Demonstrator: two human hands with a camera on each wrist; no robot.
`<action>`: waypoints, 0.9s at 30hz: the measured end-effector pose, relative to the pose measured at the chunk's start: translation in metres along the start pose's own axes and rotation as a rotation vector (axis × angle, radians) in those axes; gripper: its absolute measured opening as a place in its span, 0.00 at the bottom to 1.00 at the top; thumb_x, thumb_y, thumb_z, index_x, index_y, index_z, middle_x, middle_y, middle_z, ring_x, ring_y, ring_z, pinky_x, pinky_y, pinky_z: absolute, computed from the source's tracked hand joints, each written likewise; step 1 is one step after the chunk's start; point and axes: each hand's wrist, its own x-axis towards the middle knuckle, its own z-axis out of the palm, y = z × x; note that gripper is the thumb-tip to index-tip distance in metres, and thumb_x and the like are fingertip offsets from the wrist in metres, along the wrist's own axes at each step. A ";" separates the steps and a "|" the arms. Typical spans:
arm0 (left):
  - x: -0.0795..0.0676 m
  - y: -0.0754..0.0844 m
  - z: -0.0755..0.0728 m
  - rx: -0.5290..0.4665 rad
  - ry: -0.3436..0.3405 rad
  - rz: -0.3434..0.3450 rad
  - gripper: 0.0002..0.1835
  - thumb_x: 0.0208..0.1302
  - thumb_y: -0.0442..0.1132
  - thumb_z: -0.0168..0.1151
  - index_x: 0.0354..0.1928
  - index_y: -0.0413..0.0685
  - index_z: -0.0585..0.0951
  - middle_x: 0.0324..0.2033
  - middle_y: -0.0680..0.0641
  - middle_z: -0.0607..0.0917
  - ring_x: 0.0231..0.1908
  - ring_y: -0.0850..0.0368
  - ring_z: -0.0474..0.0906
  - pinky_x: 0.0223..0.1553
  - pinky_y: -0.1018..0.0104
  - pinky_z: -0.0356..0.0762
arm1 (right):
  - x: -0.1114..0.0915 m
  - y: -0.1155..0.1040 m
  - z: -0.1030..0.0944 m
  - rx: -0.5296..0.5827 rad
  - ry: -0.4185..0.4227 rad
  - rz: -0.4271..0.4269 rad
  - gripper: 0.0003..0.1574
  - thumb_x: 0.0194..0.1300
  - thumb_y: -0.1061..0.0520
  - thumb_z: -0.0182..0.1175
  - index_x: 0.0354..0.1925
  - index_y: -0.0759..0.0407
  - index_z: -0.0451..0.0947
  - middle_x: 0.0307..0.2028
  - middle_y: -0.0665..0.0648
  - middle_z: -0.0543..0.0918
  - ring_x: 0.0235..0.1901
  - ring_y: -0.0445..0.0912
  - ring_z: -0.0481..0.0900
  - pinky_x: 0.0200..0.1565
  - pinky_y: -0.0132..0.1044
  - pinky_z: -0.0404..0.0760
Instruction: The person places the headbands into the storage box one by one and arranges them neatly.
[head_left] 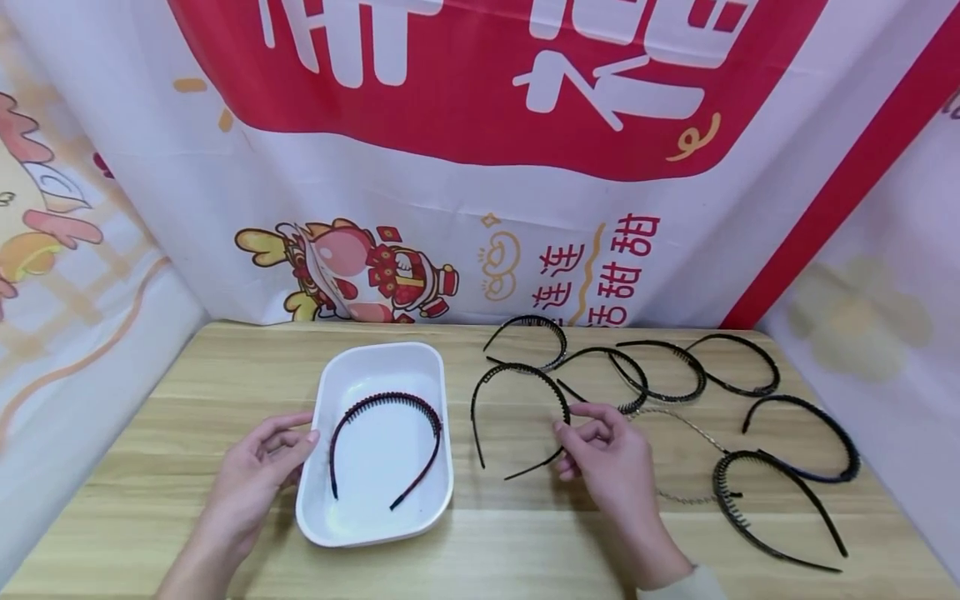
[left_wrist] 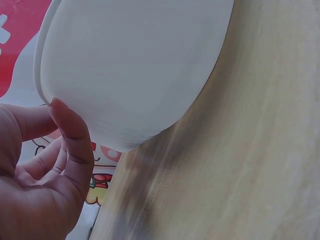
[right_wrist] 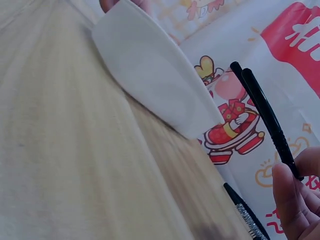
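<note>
A white rectangular tub (head_left: pixel 375 533) with rounded corners stands on the table, and one dark toothed headband (head_left: pixel 390 396) lies in it. At the tub's left rim my left hand (head_left: pixel 258 475) pinches the edge between thumb and fingers; the left wrist view shows the same grip on the tub wall (left_wrist: pixel 135 65). Right of the tub, my right hand (head_left: pixel 611 458) pinches a black headband (head_left: pixel 517 367) by one side. In the right wrist view that headband (right_wrist: pixel 265 110) is raised above the table, its ends pointing toward the tub (right_wrist: pixel 155 65).
Several more dark headbands, among them one (head_left: pixel 780 508) at the front right and one (head_left: pixel 817 417) behind it, lie on the right of the wooden table (head_left: pixel 517 550). A thin wavy band (head_left: pixel 690 425) lies between. Printed cloth (head_left: pixel 450 192) hangs behind the table.
</note>
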 end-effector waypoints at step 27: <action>-0.001 0.002 -0.001 0.019 0.005 -0.025 0.26 0.75 0.46 0.70 0.70 0.48 0.76 0.39 0.62 0.87 0.39 0.64 0.84 0.41 0.68 0.87 | -0.009 0.001 0.026 0.087 -0.043 -0.028 0.25 0.65 0.60 0.76 0.59 0.57 0.81 0.36 0.65 0.89 0.23 0.51 0.88 0.29 0.42 0.92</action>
